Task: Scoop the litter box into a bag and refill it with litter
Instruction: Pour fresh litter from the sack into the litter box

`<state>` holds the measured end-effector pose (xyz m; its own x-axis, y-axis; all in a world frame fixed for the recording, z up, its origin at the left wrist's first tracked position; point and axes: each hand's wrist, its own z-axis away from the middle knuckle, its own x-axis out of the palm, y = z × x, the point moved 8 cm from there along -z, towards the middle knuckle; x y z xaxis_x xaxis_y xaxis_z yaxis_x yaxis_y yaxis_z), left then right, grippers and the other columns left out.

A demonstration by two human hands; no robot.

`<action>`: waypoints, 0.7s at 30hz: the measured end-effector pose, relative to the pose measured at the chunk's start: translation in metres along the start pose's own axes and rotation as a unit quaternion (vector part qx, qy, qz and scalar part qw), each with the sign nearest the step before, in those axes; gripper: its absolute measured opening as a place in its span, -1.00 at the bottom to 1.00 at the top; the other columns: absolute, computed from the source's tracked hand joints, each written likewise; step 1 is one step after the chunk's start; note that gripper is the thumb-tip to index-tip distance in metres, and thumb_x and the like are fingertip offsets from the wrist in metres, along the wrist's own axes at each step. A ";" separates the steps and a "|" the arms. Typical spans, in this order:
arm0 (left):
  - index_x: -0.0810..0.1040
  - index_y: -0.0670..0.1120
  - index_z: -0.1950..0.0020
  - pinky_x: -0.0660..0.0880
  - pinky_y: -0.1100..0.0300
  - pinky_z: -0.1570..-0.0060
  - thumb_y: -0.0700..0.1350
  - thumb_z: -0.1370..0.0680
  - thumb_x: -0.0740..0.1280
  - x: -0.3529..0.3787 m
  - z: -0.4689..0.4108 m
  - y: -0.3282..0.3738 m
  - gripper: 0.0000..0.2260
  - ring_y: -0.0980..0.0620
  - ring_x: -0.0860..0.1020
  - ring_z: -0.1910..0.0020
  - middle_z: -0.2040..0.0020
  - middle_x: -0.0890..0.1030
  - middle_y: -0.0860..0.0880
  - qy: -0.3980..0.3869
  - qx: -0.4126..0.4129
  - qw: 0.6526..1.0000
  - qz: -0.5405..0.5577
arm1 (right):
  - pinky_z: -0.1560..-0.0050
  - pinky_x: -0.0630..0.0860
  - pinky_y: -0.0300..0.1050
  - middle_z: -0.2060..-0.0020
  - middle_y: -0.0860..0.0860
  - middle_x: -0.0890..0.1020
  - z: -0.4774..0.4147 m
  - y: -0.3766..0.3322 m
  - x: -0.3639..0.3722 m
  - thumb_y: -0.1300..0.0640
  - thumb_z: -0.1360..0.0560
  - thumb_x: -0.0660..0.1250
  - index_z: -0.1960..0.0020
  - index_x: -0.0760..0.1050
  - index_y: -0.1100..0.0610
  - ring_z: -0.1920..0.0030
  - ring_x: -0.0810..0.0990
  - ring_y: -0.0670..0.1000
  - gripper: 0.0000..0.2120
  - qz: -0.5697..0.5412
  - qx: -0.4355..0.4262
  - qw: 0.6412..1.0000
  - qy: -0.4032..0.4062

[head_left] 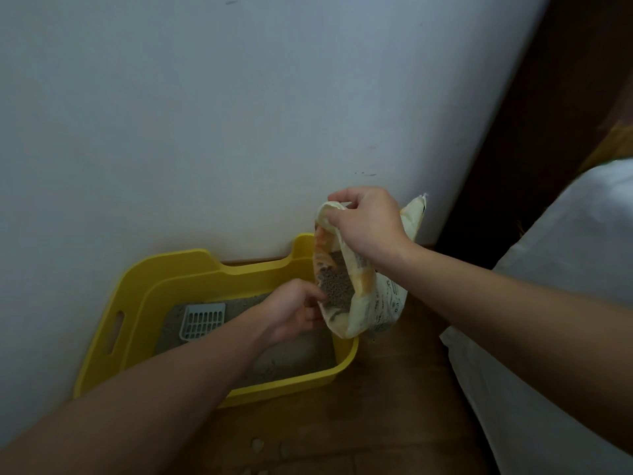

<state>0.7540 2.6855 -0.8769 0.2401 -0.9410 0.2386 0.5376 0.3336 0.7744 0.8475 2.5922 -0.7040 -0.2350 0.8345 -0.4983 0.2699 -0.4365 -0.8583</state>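
Gripping litter bag (371, 305), right hand (368, 222) above litter box (191, 267) rim.

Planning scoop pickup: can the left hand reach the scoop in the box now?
Probably yes: the scoop lies uncovered near the left hand, but it must first release the litter bag.

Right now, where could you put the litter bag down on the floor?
The wooden floor between the yellow litter box and the white fabric is bare. In front of the box lie a few scattered bits. Inside the box it is crowded: the grey scoop lies on the litter, and the left hand and litter bag are over it.
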 end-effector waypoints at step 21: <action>0.56 -0.13 -0.03 0.49 -0.03 -0.22 -0.30 -0.57 0.25 -0.002 0.009 0.025 -0.87 -0.13 0.64 -0.07 0.01 0.70 -0.15 0.030 0.046 0.996 -0.075 | 0.01 0.58 -0.10 0.28 -0.19 0.56 -0.004 -0.005 -0.027 0.09 -0.44 0.42 -0.10 0.68 0.02 0.15 0.62 -0.04 -0.76 0.049 -0.029 0.998 0.026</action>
<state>0.7596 2.6951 -0.8525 0.2125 -0.9736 0.0834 0.4956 0.1809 0.8495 0.8559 2.5727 -0.6856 -0.1557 0.8058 -0.5713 0.3437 -0.4981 -0.7961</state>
